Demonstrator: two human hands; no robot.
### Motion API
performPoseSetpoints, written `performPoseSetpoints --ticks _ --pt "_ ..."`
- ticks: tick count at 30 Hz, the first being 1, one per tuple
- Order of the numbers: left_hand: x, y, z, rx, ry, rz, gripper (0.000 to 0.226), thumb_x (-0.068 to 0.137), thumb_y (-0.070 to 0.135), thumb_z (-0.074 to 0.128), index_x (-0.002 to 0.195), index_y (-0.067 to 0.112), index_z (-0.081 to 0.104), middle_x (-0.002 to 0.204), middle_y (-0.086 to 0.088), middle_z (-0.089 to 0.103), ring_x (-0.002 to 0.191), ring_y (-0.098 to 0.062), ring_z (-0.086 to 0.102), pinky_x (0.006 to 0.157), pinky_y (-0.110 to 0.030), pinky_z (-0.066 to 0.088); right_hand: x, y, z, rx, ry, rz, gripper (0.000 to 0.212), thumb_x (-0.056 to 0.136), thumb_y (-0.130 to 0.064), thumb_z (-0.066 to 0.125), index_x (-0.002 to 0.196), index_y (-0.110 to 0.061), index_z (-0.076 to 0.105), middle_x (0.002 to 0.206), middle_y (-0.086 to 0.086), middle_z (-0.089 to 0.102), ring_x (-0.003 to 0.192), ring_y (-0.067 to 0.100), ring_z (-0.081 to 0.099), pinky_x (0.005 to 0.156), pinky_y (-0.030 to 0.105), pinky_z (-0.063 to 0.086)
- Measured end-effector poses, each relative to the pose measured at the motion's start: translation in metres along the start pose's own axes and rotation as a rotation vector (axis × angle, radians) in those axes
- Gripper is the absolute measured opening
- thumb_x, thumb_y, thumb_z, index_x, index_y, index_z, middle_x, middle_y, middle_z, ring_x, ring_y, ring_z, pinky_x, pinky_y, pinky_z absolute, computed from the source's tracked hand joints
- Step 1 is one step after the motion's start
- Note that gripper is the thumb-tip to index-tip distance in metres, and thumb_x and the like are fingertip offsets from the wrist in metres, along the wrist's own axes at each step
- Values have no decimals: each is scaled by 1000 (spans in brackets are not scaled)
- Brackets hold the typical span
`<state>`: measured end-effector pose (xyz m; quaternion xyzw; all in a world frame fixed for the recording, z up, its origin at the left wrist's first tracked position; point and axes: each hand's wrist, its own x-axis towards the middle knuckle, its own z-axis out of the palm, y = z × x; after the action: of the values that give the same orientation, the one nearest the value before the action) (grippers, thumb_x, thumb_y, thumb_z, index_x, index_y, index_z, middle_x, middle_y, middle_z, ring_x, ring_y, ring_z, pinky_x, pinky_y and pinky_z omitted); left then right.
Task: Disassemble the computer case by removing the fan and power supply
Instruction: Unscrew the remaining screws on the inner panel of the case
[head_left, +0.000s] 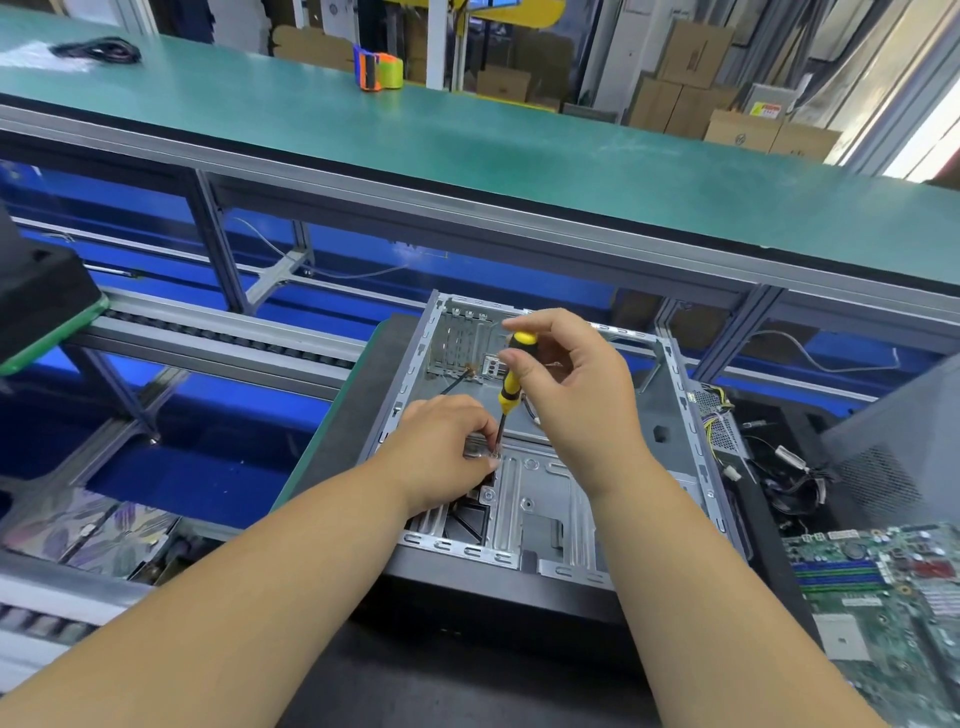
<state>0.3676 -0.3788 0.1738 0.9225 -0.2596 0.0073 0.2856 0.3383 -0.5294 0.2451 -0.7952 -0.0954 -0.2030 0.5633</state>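
We take the case (540, 447) as our landmark: it lies open side up on the dark mat, in front of us. Nearest, at its front-left inner edge, our left hand (441, 447) pinches a small fitting, fingers curled beside the screwdriver tip. We judge the step in hand to be loosening a screw here; whether it secures the fan we cannot tell. Above it, our right hand (566, 395) grips the screwdriver (511, 384) by its yellow handle, thumb and fingers wrapped, shaft near vertical, wrist raised over the case floor. The next move calls for steady downward pressure and keeping the tip seated while turning. Just right of the case lies the power supply (719, 426), wires trailing. Nearer on that side lies a motherboard (883, 587).
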Motion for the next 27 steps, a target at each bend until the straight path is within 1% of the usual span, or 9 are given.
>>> performPoseSetpoints --ticks 2,7,11,14,16,20,23,25,27 --pt "0 0 0 5 -2 2 11 83 39 69 83 36 59 105 18 57 108 -7 49 101 -31 29 -1 -2 -1 -3 -39 4 25 89 -6 67 102 -27 70 94 -7 68 84 9 65 72 18 53" --pt "0 1 0 -6 8 3 7 83 36 69 88 33 64 105 17 59 109 -8 49 103 -33 29 -2 -5 -3 -38 -80 17 33 96 -3 53 102 -34 64 102 -8 68 99 11 65 78 23 57" --pt "-1 0 0 -19 8 0 8 84 35 69 88 34 63 104 18 59 109 -8 49 104 -32 28 -1 -5 -6 -110 -72 9 21 97 -11 51 103 -26 65 103 -4 65 93 9 64 80 29 56" --pt "-1 0 -1 -15 -4 -4 10 84 37 68 86 37 58 105 18 57 109 -7 48 105 -32 27 5 -11 -7 -326 -61 -98 8 92 -28 65 96 -24 70 97 -8 56 89 6 56 78 26 49" --pt "-1 0 -1 -15 -8 -3 10 84 37 68 87 38 58 105 18 56 108 -8 48 105 -32 27 12 -17 -7 -508 -57 -137 19 88 -41 69 87 -22 69 90 -6 47 84 10 50 71 26 42" --pt "-1 0 0 -21 7 -3 8 84 36 68 90 35 62 104 19 57 109 -7 49 105 -31 26 21 -25 -9 -972 -168 -34 39 96 -57 46 78 -23 50 69 -6 46 70 20 48 50 29 24" --pt "-1 0 0 -16 9 -5 9 85 36 68 93 34 64 106 19 57 110 -6 48 105 -30 25 27 -27 -14 -1057 -212 3 33 99 -52 44 82 -24 47 65 -5 50 70 23 50 50 30 26" --pt "-1 0 0 -21 8 -5 8 85 36 68 91 35 63 106 19 57 110 -6 48 106 -30 25 29 -28 -15 -993 -286 15 23 100 -43 47 91 -22 50 73 -3 58 74 24 54 56 33 36" --pt "-1 0 0 -25 10 0 8 85 36 67 89 36 60 106 18 57 110 -6 47 106 -29 24 28 -31 -14 -918 -352 24 16 100 -35 48 101 -20 50 76 -4 58 72 22 53 58 34 38"
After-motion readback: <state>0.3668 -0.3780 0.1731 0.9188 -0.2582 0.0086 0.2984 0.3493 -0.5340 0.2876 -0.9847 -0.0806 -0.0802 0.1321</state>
